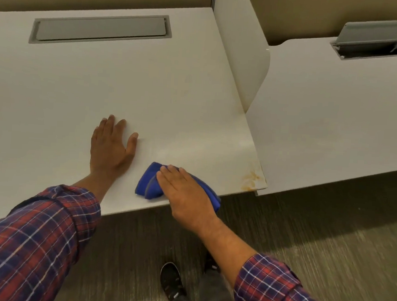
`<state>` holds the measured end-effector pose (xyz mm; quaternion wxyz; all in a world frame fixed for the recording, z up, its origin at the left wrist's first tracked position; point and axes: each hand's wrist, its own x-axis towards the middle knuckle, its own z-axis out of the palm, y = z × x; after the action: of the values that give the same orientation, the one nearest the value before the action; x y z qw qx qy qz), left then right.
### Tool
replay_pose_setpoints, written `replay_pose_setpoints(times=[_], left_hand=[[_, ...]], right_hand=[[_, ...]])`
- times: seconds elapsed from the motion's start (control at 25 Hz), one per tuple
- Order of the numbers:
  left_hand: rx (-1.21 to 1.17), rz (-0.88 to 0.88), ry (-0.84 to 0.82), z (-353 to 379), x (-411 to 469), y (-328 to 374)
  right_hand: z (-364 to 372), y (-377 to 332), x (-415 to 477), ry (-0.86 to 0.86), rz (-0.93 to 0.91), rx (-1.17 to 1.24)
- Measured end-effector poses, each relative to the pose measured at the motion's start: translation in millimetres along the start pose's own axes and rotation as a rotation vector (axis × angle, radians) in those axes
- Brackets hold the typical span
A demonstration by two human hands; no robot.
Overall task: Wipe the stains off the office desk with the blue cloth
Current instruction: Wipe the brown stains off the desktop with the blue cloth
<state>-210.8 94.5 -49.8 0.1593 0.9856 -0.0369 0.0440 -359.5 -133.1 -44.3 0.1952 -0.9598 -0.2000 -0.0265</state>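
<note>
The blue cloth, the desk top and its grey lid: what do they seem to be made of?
The blue cloth looks like soft, matt fabric, probably microfibre: it lies in thick, rounded folds. The desk top is likely white laminate over board: smooth, faint sheen, thin straight edge. The grey lid is flat and satin; metal or plastic, I cannot tell.

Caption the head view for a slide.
Right hand presses blue cloth on desk; left hand rests flat; orange stain at corner.

White desk (pixel 80 83) bears a bunched blue cloth (pixel 148 182) and orange stain (pixel 252 177).
</note>
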Motion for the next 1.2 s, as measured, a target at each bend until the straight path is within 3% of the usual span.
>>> replay_pose_setpoints(times=[0.28, 0.44, 0.6, 0.8, 0.96, 1.2], left_hand=[[0.005, 0.0, 0.014, -0.4, -0.6, 0.6], [0.012, -0.008, 0.01, -0.4, -1.8, 1.4], [0.013, -0.012, 0.01, 0.7, 0.3, 2.7], [0.007, -0.016, 0.008, 0.9, -0.4, 3.2], [-0.001, -0.019, 0.001, -2.6, -0.2, 4.6], [0.012, -0.028, -0.001, -1.3, 0.9, 4.7]], right_hand=[[-53.2, 121.6, -28.8, 0.153, 0.342, -0.164], [-67.4, 159.7, -25.8, 0.147, 0.483, -0.109], [-67.8, 155.5, -23.0, 0.158, 0.466, -0.095], [-34.6, 80.3, -35.5, 0.126, 0.247, -0.09], [-36.4, 87.4, -31.2, 0.082, 0.137, -0.043], [-56.0, 135.1, 6.4, 0.201, 0.44, -0.026]])
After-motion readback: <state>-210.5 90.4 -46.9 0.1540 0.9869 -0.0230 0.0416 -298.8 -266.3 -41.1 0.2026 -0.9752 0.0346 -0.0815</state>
